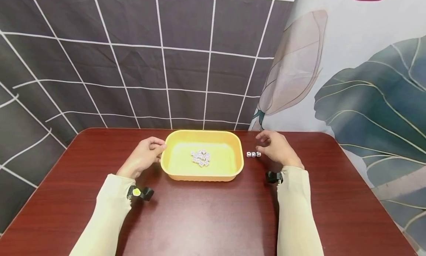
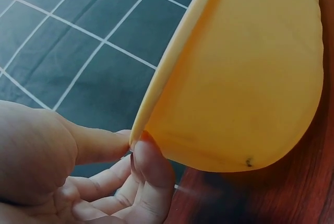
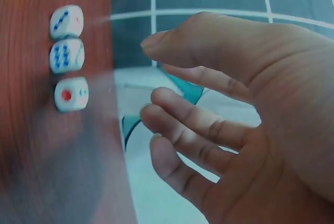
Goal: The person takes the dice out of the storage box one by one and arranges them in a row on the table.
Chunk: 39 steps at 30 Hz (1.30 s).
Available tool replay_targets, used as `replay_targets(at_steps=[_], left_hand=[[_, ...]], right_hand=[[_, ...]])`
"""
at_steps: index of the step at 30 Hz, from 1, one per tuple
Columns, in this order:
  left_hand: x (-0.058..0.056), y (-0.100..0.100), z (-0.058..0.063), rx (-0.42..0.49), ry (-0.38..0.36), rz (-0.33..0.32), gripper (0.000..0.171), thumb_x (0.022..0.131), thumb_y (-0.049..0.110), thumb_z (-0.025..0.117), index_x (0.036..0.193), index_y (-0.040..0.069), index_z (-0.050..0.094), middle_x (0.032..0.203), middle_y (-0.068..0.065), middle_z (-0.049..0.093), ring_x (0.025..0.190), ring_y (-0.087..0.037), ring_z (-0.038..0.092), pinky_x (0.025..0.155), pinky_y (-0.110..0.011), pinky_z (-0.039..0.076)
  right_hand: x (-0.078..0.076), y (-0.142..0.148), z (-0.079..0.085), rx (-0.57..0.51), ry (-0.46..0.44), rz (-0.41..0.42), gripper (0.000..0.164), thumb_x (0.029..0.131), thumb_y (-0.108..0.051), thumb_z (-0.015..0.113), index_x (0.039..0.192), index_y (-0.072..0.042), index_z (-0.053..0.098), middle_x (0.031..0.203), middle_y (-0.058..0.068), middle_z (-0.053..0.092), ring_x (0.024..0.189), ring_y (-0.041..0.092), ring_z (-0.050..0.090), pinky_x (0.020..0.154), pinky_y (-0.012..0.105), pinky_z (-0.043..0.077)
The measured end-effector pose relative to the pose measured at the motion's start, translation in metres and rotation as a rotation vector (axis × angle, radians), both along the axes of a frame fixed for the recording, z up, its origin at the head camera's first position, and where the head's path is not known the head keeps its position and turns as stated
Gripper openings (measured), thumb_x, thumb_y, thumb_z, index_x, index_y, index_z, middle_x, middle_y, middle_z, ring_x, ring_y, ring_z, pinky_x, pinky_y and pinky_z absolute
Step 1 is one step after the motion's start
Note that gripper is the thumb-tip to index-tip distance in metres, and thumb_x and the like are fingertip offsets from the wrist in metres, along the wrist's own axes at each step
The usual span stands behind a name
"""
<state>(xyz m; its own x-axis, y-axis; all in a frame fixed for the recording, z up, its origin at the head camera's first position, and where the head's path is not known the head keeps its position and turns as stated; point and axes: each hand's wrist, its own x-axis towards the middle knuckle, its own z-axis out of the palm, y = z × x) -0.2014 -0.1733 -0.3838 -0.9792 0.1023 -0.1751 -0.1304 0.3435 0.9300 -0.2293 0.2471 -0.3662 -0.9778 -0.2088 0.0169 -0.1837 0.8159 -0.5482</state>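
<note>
A yellow plastic tray point(image 1: 203, 177) stands on the table, with a loose cluster of small white dice point(image 1: 201, 158) inside it. My left hand point(image 1: 146, 154) pinches the tray's left rim between thumb and fingers, seen closely in the left wrist view. Just right of the tray, three white dice point(image 1: 253, 154) sit in a short row on the table. In the right wrist view the die point(image 3: 71, 94) at one end shows a red dot. My right hand point(image 1: 274, 148) is beside this row, its fingers loosely bent and apart with nothing between them.
The reddish-brown wooden table point(image 1: 199, 219) reaches back to a dark curtain with white grid lines point(image 1: 186, 71). A pale curtain with large leaf prints point(image 1: 376, 97) hangs at the right. Black camera straps are on both wrists.
</note>
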Motion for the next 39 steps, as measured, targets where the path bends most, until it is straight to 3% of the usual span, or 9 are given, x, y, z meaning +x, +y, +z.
replay_targets(at_steps=[8, 23, 39], left_hand=[[-0.001, -0.001, -0.001, -0.009, -0.002, 0.003, 0.033, 0.104, 0.013, 0.057, 0.128, -0.008, 0.051, 0.106, -0.018, 0.067, 0.074, -0.012, 0.063, 0.070, -0.021, 0.058], [0.002, 0.002, -0.001, -0.015, 0.008, 0.010, 0.033, 0.104, 0.013, 0.057, 0.128, -0.009, 0.052, 0.106, -0.020, 0.067, 0.074, -0.013, 0.063, 0.069, -0.022, 0.058], [0.000, 0.000, 0.001, -0.022, 0.001, 0.010, 0.033, 0.104, 0.012, 0.055, 0.130, -0.009, 0.051, 0.109, -0.021, 0.066, 0.076, -0.014, 0.063, 0.069, -0.021, 0.057]], right_hand=[[0.000, -0.024, 0.012, -0.042, 0.081, 0.052, 0.030, 0.090, -0.008, 0.071, 0.120, -0.003, 0.067, 0.106, 0.018, 0.068, 0.097, 0.030, 0.065, 0.089, 0.044, 0.053], [0.001, -0.062, 0.018, -0.109, 0.127, 0.132, 0.035, 0.087, -0.009, 0.076, 0.120, -0.002, 0.068, 0.098, 0.013, 0.066, 0.087, 0.023, 0.063, 0.080, 0.034, 0.053], [0.001, -0.104, 0.007, -0.090, 0.064, 0.243, 0.045, 0.083, -0.012, 0.081, 0.124, -0.002, 0.066, 0.100, 0.017, 0.064, 0.088, 0.022, 0.059, 0.080, 0.031, 0.049]])
